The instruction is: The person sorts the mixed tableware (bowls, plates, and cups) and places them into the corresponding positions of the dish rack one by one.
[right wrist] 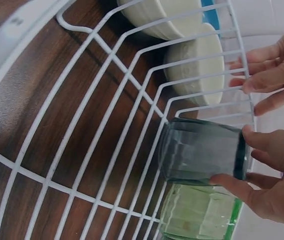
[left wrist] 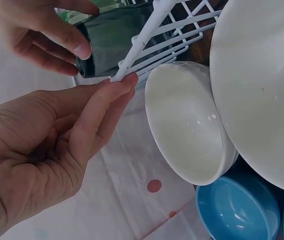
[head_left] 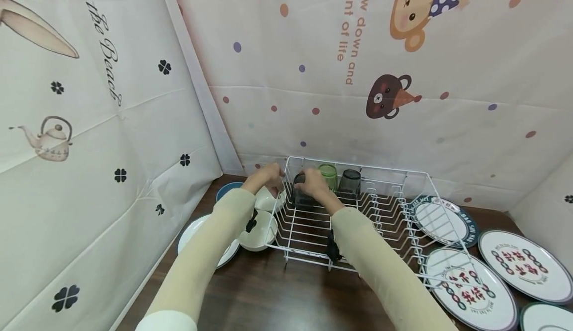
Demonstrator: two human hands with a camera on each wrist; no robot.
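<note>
A white wire dish rack (head_left: 382,166) stands on the dark wooden table. At its back left corner, my left hand (head_left: 270,176) pinches the top wire between thumb and fingers. My right hand (head_left: 315,183) holds a dark grey-tinted glass (right wrist: 201,150) by its upper end, inside that same corner. Right beside this glass is a green glass (head_left: 329,174), and another dark glass (head_left: 350,182) stands to the right of it. In the left wrist view, a white bowl (left wrist: 184,122) lies tilted just outside the rack, near my left fingers.
Left of the rack are another white bowl (head_left: 255,239), a blue bowl (left wrist: 234,210) and a white plate (head_left: 190,231). Several printed plates lie to the right, one with a teal rim (head_left: 440,219) behind the rack's right end. A patterned cloth wall (head_left: 313,137) rises close behind.
</note>
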